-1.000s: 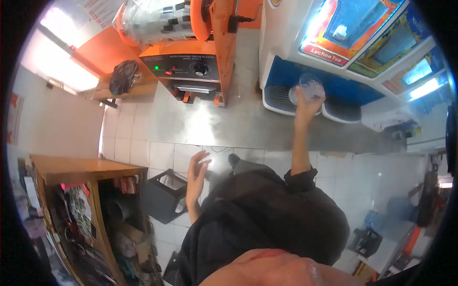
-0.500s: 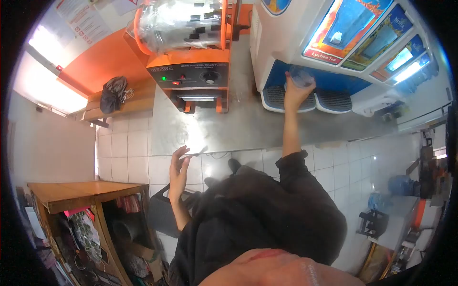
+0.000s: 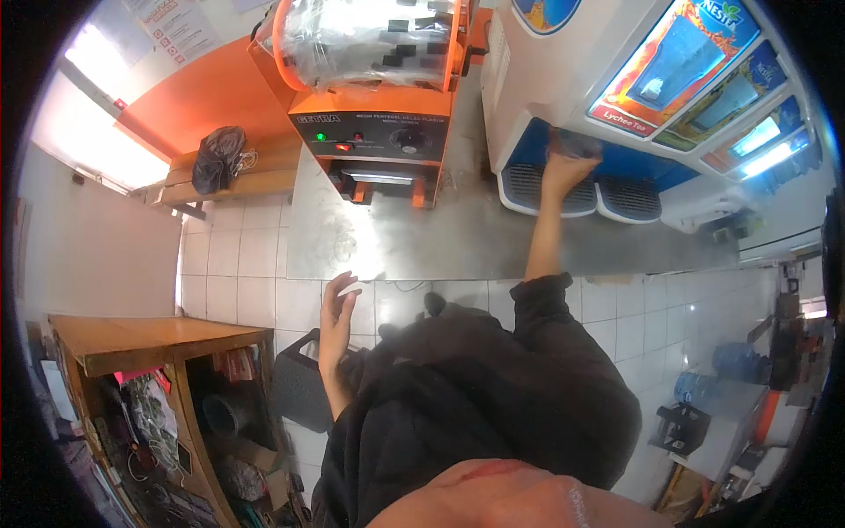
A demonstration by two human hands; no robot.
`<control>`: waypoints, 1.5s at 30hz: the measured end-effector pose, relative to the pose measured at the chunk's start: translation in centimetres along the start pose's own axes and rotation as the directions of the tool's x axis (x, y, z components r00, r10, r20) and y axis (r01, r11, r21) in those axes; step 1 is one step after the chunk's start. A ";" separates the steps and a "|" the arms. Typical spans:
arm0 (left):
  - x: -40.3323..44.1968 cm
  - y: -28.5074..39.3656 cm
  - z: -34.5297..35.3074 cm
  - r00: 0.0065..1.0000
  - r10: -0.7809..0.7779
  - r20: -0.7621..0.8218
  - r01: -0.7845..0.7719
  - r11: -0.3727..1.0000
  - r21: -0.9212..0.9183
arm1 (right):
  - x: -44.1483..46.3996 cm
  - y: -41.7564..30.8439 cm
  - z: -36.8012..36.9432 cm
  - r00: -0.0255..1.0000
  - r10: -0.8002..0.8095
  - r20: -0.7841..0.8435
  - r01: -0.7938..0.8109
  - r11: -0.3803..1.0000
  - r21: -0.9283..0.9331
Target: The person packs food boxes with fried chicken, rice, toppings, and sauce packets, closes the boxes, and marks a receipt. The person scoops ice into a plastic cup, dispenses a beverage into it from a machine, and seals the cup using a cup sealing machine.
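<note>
My right hand [image 3: 568, 174] is wrapped around a clear plastic cup [image 3: 576, 144], held in the recess of the white drink dispenser [image 3: 532, 84]. The cup sits above the left drip tray [image 3: 546, 189], under the lychee tea panel. Its contents look dark and blurred. By the counter's front edge, my left hand [image 3: 336, 317] hangs in the air with its fingers apart and slightly curled, holding nothing. Nearest to it is the metal counter [image 3: 352, 251].
An orange cup-sealing machine [image 3: 370, 132] with a roll of film stands on the counter, left of the dispenser. A dark bag [image 3: 220, 158] lies on a wooden bench [image 3: 273, 176]. Behind me are a wooden cabinet [image 3: 158, 334], a black stool [image 3: 299, 387] and a blue water jug [image 3: 691, 387].
The view has shifted, so the machines appear further right. The cup, clear before, now looks darker. My right hand keeps its grip, and my left hand stays open near the counter edge.
</note>
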State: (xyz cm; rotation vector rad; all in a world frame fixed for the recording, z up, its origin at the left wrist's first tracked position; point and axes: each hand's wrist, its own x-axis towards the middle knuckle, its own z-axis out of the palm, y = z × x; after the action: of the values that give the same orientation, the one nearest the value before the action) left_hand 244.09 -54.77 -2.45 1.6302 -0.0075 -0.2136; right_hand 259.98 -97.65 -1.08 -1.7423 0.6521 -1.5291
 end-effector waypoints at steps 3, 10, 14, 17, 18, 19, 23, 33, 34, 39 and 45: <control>0.1 -0.4 0.0 1.000 -0.016 -0.002 0.016 1.000 0.018 | 0.2 -0.6 -0.3 0.998 0.062 0.028 -0.064 0.992 0.110; 1.0 -1.5 0.2 0.999 -0.013 0.032 0.012 1.000 0.019 | 0.8 -0.9 -0.3 0.998 -0.053 0.022 0.052 0.998 0.035; 2.4 -0.9 0.9 0.993 0.016 0.113 -0.021 0.999 0.039 | 1.0 -0.5 -0.9 0.999 -0.014 0.041 0.011 0.998 0.064; 3.2 0.1 1.5 0.989 0.029 0.147 -0.032 0.999 0.024 | 1.3 -0.4 -1.1 0.996 -0.083 0.039 0.085 0.995 -0.052; 3.5 0.1 1.7 0.988 0.032 0.148 -0.036 0.999 0.026 | 1.4 -0.2 -1.1 0.994 -0.102 0.050 0.105 0.993 -0.062; 3.8 0.0 1.9 0.985 0.071 0.157 -0.078 0.996 0.042 | 1.4 0.0 -1.2 0.991 -0.121 0.062 0.125 0.990 -0.072; 4.2 0.0 2.5 0.984 0.086 0.157 -0.096 0.994 0.060 | 1.4 0.9 -1.3 0.992 -0.066 0.111 0.070 0.997 -0.033; 2.3 -5.7 2.0 0.965 -0.226 0.135 0.211 0.971 0.111 | 2.7 -0.6 -3.9 0.965 0.014 0.262 -0.017 1.000 0.008; 2.4 -6.7 2.1 0.969 -0.223 0.109 0.212 0.972 0.105 | 2.7 -0.3 -3.9 0.971 -0.008 0.239 0.011 1.000 -0.012; 2.8 -18.0 2.5 0.850 0.043 0.525 -0.402 0.696 0.595 | 3.8 3.1 -3.5 0.901 -0.188 0.390 0.255 0.959 -0.127; 3.5 -17.2 8.6 0.931 -0.271 0.245 0.112 0.849 0.517 | 3.6 4.7 0.7 0.708 -0.512 0.485 0.641 0.755 -0.138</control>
State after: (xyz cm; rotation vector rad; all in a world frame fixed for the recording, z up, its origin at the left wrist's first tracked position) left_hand 244.14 -62.51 -20.40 2.0982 -0.1493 -0.6715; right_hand 261.66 -103.13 -2.55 -2.6030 0.0868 -1.3996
